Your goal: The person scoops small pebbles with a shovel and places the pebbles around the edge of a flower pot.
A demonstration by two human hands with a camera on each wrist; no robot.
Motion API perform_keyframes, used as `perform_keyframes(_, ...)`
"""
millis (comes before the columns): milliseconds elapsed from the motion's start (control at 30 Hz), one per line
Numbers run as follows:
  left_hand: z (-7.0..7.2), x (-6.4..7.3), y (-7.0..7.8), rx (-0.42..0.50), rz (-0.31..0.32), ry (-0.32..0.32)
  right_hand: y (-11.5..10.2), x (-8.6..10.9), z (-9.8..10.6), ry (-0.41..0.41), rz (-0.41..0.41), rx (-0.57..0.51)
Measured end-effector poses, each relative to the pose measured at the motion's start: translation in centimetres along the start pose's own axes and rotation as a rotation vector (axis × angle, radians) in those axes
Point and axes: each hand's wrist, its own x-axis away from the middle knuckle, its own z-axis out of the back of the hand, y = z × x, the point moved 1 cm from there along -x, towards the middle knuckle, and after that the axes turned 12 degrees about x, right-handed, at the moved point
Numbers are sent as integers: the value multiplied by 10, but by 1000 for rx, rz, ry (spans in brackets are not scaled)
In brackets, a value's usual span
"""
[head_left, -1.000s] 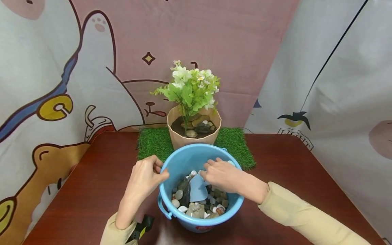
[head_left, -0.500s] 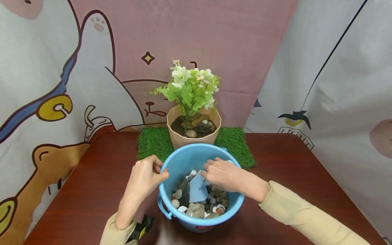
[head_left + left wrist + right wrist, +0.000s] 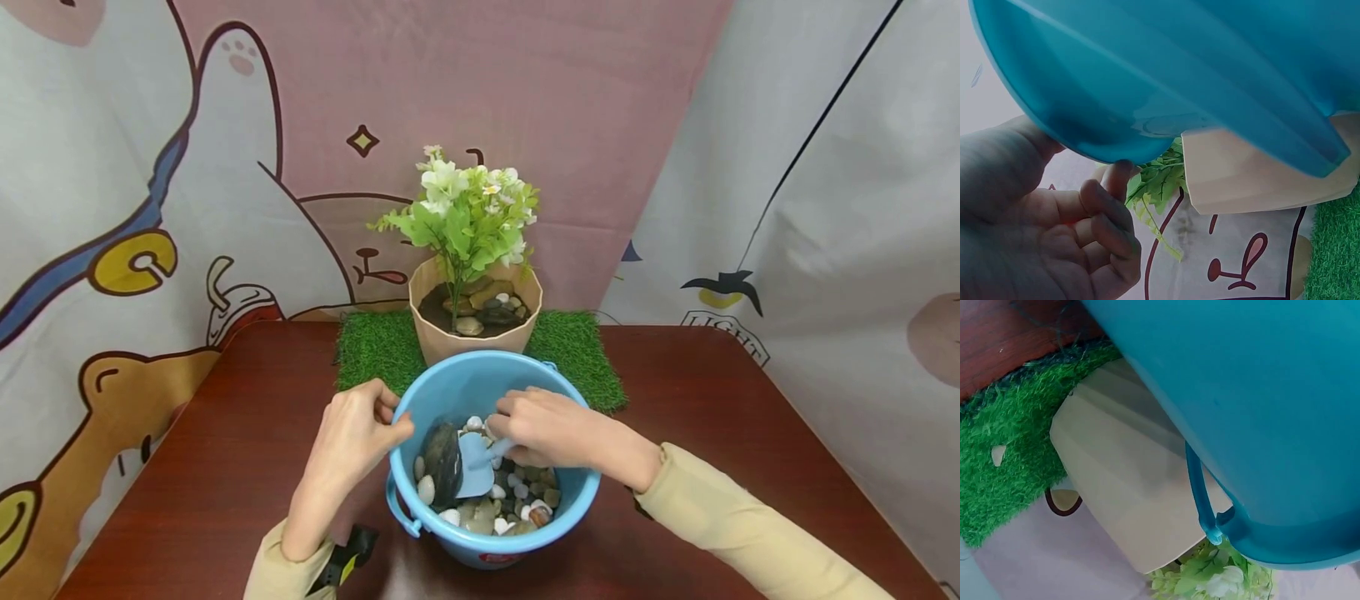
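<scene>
One blue bucket (image 3: 461, 387), held by its rim, worked from inside.
The left hand (image 3: 352, 433) pinches the bucket's left rim; the right hand (image 3: 543, 425), inside the bucket, pinches a light-blue shovel (image 3: 475, 468) against or just beside a dark stone (image 3: 446, 462) among pebbles (image 3: 517, 490); hard prying could roll the stone off or twist the handle loose.

My left grip (image 3: 354, 433) pinches between thumb (image 3: 399, 428) and forefinger (image 3: 1119, 179), the other fingers (image 3: 1113, 237) curled. My right grip (image 3: 546, 428) is curled, back of the hand upward. My right forearm (image 3: 723, 512) slants inward; my left forearm (image 3: 296, 554) reaches forward.
</scene>
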Motion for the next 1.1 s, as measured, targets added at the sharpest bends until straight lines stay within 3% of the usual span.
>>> perform_keyframes(533, 0, 0, 0, 4, 4, -3, 1, 1, 4, 23, -72, 23)
perform_keyframes(1100, 0, 0, 0, 0, -6, 5, 9, 10, 10, 144, -86, 25)
